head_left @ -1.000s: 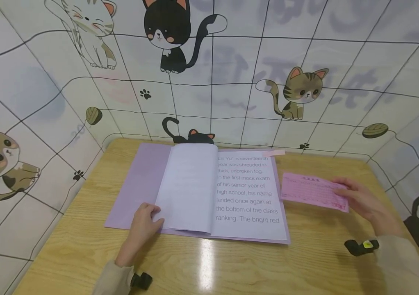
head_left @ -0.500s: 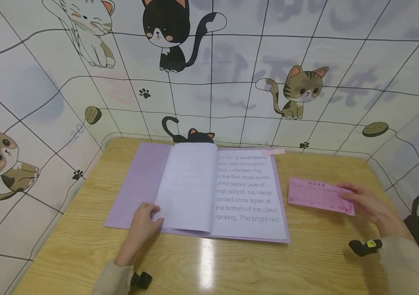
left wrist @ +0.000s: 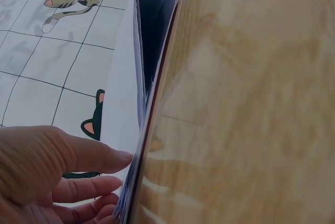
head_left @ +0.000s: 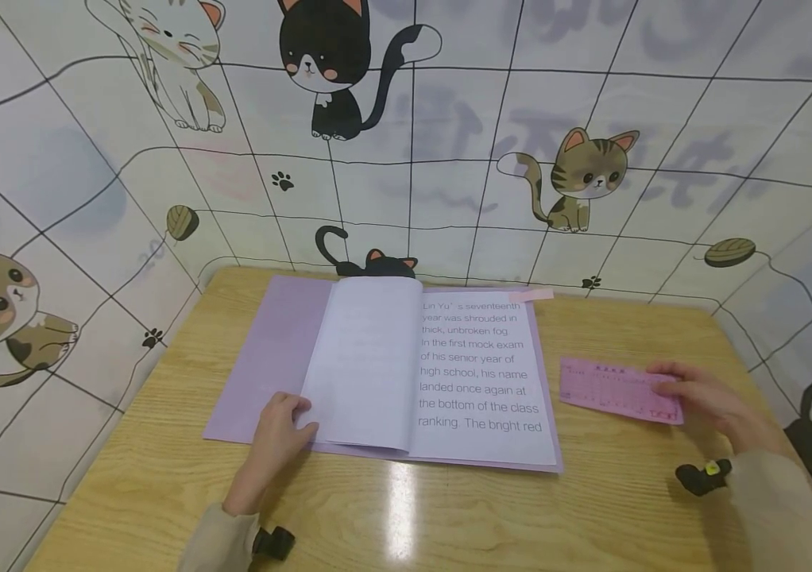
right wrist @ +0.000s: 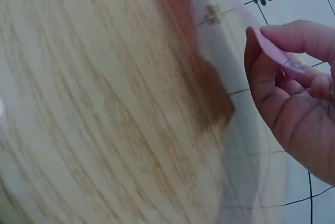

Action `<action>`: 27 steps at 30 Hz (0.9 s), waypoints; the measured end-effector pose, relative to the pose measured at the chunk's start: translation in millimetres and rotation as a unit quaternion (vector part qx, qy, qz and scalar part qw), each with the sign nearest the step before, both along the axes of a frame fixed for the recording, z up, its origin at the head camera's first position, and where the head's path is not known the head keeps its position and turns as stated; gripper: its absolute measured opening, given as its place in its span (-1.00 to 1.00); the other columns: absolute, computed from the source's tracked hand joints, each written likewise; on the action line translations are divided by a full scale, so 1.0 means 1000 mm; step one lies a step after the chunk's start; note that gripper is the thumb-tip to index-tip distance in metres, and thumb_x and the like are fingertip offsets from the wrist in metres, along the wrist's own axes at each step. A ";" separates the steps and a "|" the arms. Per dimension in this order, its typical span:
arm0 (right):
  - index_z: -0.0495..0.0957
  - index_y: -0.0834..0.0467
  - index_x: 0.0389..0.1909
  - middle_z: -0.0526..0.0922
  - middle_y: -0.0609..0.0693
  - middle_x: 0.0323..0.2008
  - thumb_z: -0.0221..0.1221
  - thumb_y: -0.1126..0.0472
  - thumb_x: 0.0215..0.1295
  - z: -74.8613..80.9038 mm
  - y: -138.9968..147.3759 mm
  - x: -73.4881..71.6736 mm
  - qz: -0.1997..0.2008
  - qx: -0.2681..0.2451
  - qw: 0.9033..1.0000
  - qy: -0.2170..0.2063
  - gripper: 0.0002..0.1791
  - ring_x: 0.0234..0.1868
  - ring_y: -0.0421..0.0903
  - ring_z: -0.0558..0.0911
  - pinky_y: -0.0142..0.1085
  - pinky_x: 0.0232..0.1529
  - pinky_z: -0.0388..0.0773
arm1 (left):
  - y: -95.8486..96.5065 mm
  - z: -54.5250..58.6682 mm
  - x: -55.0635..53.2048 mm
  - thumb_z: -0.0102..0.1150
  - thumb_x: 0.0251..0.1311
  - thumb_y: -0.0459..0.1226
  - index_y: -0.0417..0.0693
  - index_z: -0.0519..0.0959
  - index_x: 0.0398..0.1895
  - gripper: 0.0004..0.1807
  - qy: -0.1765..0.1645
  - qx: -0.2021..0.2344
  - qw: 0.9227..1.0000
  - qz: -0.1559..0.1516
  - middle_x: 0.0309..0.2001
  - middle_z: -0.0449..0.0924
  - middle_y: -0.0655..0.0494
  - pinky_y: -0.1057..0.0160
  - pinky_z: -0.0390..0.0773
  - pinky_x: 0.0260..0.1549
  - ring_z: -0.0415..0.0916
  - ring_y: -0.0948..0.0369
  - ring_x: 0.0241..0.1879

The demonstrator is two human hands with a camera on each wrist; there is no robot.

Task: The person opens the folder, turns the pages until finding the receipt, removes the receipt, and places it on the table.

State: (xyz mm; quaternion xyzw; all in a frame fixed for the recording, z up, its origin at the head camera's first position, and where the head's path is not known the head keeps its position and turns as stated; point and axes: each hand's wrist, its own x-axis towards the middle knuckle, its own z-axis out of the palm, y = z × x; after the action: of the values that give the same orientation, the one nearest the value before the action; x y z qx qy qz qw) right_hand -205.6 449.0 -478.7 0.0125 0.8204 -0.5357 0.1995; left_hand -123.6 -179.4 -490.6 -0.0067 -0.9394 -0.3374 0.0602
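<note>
A book with a lilac cover [head_left: 280, 357] lies spread on the table, printed text on its right page [head_left: 481, 381] and a blank left page [head_left: 363, 357]. My left hand [head_left: 282, 429] rests at the lower left corner of the blank page. In the left wrist view, its thumb [left wrist: 99, 155] touches the edge of the pages. My right hand [head_left: 713, 397] pinches the right end of a pink printed paper slip [head_left: 613, 389] between thumb and fingers, to the right of the book. In the right wrist view, the slip [right wrist: 272, 51] appears edge-on, held over the table.
A pale pink tab [head_left: 535, 295] sticks out at the top right corner of the right page. The wooden table [head_left: 477, 516] meets a wall [head_left: 463, 199] patterned with cartoon cats behind the book. A black device [head_left: 702, 477] sits at the right wrist.
My right hand has moved the pink slip away from the book's right edge and lower, towards the tabletop. The left hand and the book stay where they were.
</note>
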 end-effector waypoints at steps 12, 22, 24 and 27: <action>0.34 0.48 0.05 0.43 0.40 -0.02 0.16 0.31 0.18 -0.005 -0.016 -0.004 0.023 0.221 0.969 0.107 -0.53 -0.19 -0.20 0.40 -0.33 -0.22 0.31 | 0.000 -0.002 0.000 0.32 -0.16 -0.47 -0.45 0.57 -0.33 -0.73 0.010 0.006 1.000 -0.002 -0.30 0.47 -0.19 -0.04 0.51 -0.20 0.45 -0.08 -0.25; 0.32 0.49 -0.02 0.41 0.48 -0.09 0.12 0.42 0.09 -0.006 -0.028 -0.007 0.013 0.270 0.953 0.135 -0.59 -0.12 0.30 0.43 0.09 -0.16 0.38 | 0.000 -0.003 0.001 0.31 -0.16 -0.48 -0.45 0.56 -0.33 -0.74 0.016 0.007 1.000 -0.006 -0.31 0.47 -0.18 -0.04 0.51 -0.20 0.45 -0.07 -0.26; 0.32 0.50 -0.02 0.41 0.48 -0.09 0.13 0.43 0.08 -0.006 -0.029 -0.007 0.012 0.273 0.952 0.135 -0.58 -0.13 0.31 0.43 0.11 -0.15 0.38 | 0.000 -0.002 0.000 0.32 -0.14 -0.47 -0.44 0.57 -0.31 -0.73 0.005 0.002 1.000 -0.005 -0.29 0.47 -0.18 -0.03 0.51 -0.18 0.45 -0.06 -0.24; 0.31 0.52 -0.03 0.41 0.49 -0.10 0.13 0.45 0.07 -0.005 -0.031 -0.008 0.013 0.274 0.952 0.136 -0.57 -0.14 0.31 0.43 0.12 -0.15 0.38 | 0.000 -0.001 0.000 0.33 -0.13 -0.46 -0.44 0.57 -0.30 -0.73 -0.002 -0.004 1.000 -0.004 -0.29 0.48 -0.17 -0.01 0.51 -0.16 0.45 -0.05 -0.23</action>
State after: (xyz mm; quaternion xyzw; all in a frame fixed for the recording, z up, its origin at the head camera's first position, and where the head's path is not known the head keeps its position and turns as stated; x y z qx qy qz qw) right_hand -213.6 418.4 -483.6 -0.0167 0.9552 -0.2841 0.0814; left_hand -123.3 -179.8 -492.0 -0.0102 -0.9407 -0.3342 0.0573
